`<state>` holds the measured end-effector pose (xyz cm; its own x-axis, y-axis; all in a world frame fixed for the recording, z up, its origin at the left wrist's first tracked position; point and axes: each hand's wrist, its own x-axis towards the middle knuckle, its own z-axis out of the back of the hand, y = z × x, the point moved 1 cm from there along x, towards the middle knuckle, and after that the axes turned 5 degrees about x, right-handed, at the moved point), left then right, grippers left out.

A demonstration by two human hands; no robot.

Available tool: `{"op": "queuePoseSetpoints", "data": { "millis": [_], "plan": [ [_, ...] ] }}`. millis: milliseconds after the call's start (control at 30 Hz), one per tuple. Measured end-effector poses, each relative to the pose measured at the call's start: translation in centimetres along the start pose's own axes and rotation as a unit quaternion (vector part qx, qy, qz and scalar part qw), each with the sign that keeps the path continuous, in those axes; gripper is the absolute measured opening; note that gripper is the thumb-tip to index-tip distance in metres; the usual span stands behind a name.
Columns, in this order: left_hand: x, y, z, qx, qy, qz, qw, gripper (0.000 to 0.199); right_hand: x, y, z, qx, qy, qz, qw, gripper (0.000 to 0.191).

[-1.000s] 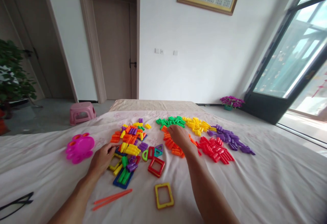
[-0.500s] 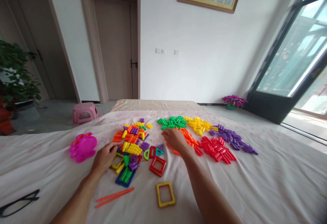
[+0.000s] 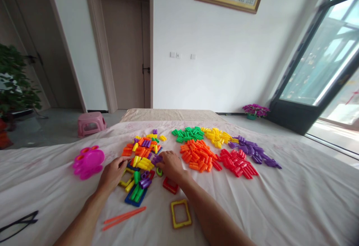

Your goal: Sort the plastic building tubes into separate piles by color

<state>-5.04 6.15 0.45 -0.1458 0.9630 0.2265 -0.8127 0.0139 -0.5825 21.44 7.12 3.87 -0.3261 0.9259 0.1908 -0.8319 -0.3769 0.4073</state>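
Observation:
My right hand [image 3: 172, 166] is over the right edge of the mixed pile, its fingers bent and closed at some purple tube blocks [image 3: 156, 159]. Its fingertips are partly hidden. On the pile's left side, my left hand [image 3: 113, 173] rests with curled fingers beside a yellow magnetic frame [image 3: 126, 178]; what its fingertips pinch, if anything, is too small to make out. Between the hands lie yellow tube blocks [image 3: 144, 163], green ones [image 3: 136, 191] and a blue frame [image 3: 129, 200]. The right hand partly covers a red frame [image 3: 170, 186].
Sorted heaps of green [image 3: 187, 134], yellow [image 3: 217, 136], orange [image 3: 199, 155], red [image 3: 238, 163] and purple blocks [image 3: 254, 151] lie to the right. A pink paw-shaped tray [image 3: 91, 162], orange sticks [image 3: 123, 218], a yellow frame [image 3: 180, 225] and glasses [image 3: 19, 223] lie on the cloth.
My right hand has moved left from the orange heap to the purple blocks at the mixed pile's edge. My left hand stays beside the pile. The view has shifted slightly.

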Motion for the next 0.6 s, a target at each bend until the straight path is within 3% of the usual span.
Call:
{"op": "queuePoseSetpoints", "data": {
  "millis": [167,300,433,600],
  "plan": [
    [0.5,1.4,-0.5,0.017,0.001,0.0,1.0,0.038,0.0,-0.5,0.4,0.079,-0.035,-0.009,0.996,0.021],
    [1.2,2.4,-0.8,0.025,0.01,-0.001,1.0,0.038,0.5,-2.7,3.0,0.175,-0.105,-0.027,0.979,0.017],
    [1.6,2.9,-1.0,0.025,0.015,0.008,1.0,0.037,-0.3,-7.7,7.4,0.24,-0.23,-0.075,0.94,0.017],
    [2.0,3.6,-1.3,0.028,0.024,0.015,0.999,0.036,-3.9,-16.4,12.6,0.2,-0.325,-0.199,0.903,0.026]
  ]
}}
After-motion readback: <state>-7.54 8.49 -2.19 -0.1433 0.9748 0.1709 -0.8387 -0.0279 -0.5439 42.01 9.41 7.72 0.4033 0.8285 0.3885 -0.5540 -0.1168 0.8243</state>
